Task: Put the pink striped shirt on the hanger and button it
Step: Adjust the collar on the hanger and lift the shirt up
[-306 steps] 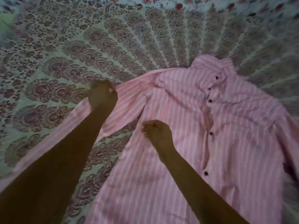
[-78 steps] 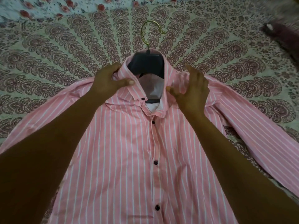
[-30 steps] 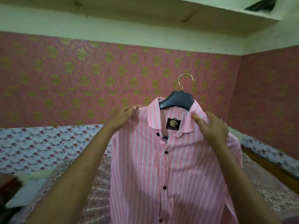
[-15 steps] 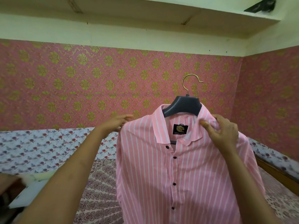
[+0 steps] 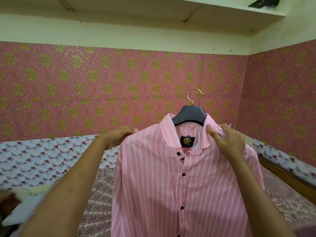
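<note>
Looks out from the wearer's head, wide-angled, facing forward and roughly level toward the patterned wall and the shelf above. Sits close, with the raised pink striped shirt at arm's reach, low and centre-right in frame.

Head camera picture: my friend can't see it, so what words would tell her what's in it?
A person holds up a pink striped shirt on a dark hanger, the left hand and right hand each gripping a shoulder. The front looks buttoned, the collar open. Behind are pink-and-gold wallpaper and a flowery bed.
</note>
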